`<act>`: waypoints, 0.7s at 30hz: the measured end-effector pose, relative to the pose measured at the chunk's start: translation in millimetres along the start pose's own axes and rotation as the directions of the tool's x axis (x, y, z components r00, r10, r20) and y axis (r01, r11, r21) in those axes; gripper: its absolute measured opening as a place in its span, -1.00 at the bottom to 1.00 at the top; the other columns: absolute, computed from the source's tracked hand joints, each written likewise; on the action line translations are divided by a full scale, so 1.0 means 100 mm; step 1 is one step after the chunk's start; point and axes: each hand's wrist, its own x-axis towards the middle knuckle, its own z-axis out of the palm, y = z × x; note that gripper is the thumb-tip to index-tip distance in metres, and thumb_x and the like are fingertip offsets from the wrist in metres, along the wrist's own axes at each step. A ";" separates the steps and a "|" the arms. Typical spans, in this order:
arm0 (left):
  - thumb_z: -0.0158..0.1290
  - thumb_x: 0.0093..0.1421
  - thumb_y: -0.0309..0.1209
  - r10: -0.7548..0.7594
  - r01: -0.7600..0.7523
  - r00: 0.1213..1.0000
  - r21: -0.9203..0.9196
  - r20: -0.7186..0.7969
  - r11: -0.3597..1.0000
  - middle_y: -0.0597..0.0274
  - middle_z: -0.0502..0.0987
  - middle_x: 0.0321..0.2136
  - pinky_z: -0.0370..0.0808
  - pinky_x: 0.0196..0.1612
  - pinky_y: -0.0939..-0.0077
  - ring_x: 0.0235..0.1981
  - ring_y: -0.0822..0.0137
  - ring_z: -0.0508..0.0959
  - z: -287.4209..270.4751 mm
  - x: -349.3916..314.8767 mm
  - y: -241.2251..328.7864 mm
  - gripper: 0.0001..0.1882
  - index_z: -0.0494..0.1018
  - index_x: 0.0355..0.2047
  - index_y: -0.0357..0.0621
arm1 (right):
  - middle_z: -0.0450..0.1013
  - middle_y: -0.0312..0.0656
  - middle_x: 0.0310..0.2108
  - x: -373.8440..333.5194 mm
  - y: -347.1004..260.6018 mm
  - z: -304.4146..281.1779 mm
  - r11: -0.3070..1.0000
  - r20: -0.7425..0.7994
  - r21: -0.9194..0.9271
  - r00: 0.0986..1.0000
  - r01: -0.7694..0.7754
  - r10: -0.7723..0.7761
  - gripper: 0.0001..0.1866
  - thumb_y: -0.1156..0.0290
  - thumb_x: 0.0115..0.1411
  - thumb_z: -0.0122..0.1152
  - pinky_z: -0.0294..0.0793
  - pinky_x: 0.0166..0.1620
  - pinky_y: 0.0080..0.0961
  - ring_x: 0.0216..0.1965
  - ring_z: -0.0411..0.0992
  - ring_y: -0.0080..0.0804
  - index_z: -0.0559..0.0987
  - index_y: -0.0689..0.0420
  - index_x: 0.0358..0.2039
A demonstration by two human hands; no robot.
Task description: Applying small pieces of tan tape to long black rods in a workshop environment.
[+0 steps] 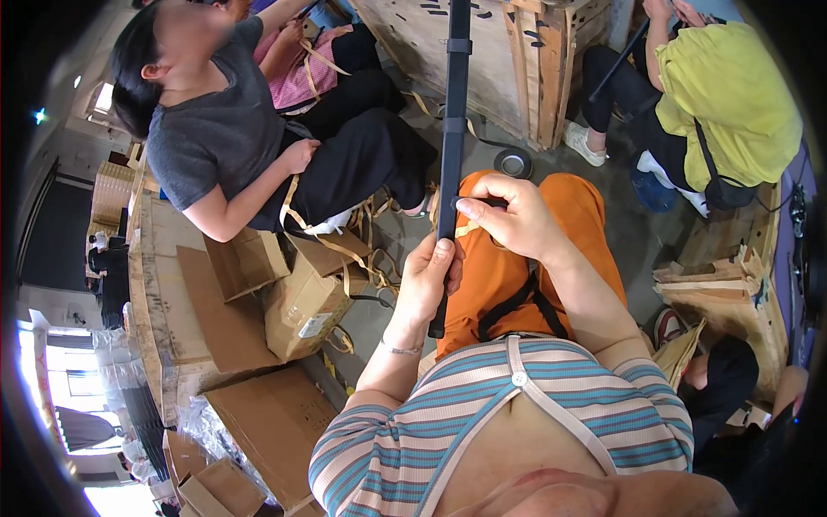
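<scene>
A long, flat black bar runs upright through the middle of the view, with its near end close to my waist. My left hand is wrapped round its lower part, thumb on top. Just above, at the right side of the bar, my right hand is closed with the thumb against the bent fingers. Something small and dark shows between those fingers, but I cannot tell its kind. Darker bands go round the bar farther up. Pale yellow strapping shows beside the bar, over my orange trousers.
A black tape roll lies on the floor beyond my knees. Wooden crates stand ahead. At left are cardboard boxes, tangled yellow straps and a seated person in grey. A person in yellow sits at right.
</scene>
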 end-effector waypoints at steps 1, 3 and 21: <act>-0.21 0.28 -0.18 -0.001 0.001 1.000 -0.002 -0.001 1.000 0.36 0.24 -0.72 0.14 -0.68 0.72 -0.76 0.56 0.19 0.00 0.00 0.00 -0.67 0.27 -0.43 -0.23 | 0.33 -0.33 -0.68 0.00 0.01 0.00 1.000 -0.004 -0.001 1.000 0.000 0.000 -0.80 0.42 0.08 0.19 0.23 -0.57 -0.70 -0.62 0.25 -0.73 0.47 0.26 -0.58; -0.21 0.28 -0.18 -0.007 0.007 1.000 -0.005 0.002 1.000 0.36 0.24 -0.72 0.14 -0.68 0.72 -0.75 0.56 0.20 0.02 0.01 0.00 -0.67 0.27 -0.43 -0.23 | 0.32 -0.33 -0.69 0.00 0.05 -0.02 0.999 -0.024 -0.048 1.000 -0.002 0.000 -0.79 0.39 0.07 0.21 0.23 -0.57 -0.70 -0.64 0.24 -0.72 0.47 0.26 -0.58; -0.19 0.27 -0.15 0.004 -0.002 1.000 0.059 -0.025 0.998 0.38 0.24 -0.73 0.14 -0.69 0.73 -0.76 0.57 0.20 0.02 0.00 -0.02 -0.65 0.28 -0.43 -0.22 | 0.33 -0.35 -0.70 0.01 0.04 -0.02 0.993 -0.012 -0.090 0.997 -0.075 0.074 -0.75 0.32 0.09 0.17 0.22 -0.57 -0.69 -0.65 0.25 -0.70 0.47 0.25 -0.58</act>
